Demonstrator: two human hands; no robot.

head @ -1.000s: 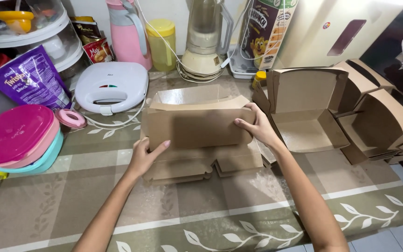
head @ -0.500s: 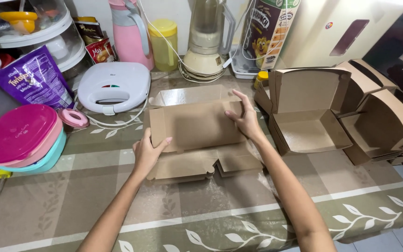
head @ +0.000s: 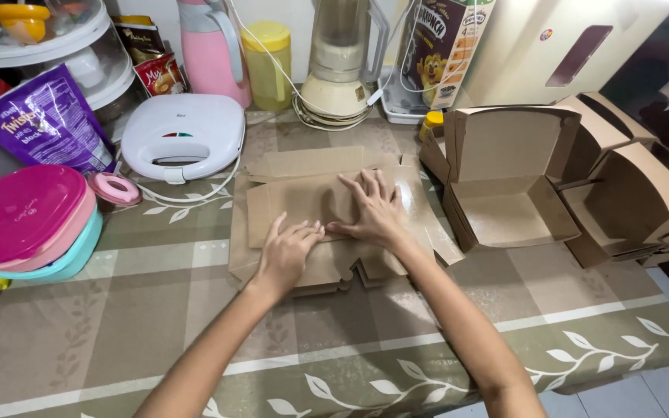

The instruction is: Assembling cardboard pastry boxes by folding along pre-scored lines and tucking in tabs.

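Head view — both hands spread flat, left hand (head: 288,251) and right hand (head: 373,209) pressing the flat brown cardboard box blank (head: 303,203) at frame centre on the desk (head: 156,325). Press evenly along creases — folds likely come out cleaner.

Brown cardboard box blank (head: 303,203) lies flat, unfolded, atop a stack of blanks (head: 327,271); table centre.

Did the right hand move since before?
Yes. The right hand left the cardboard's far edge, came nearer, away from the blender, and now lies flat on the flat cardboard.
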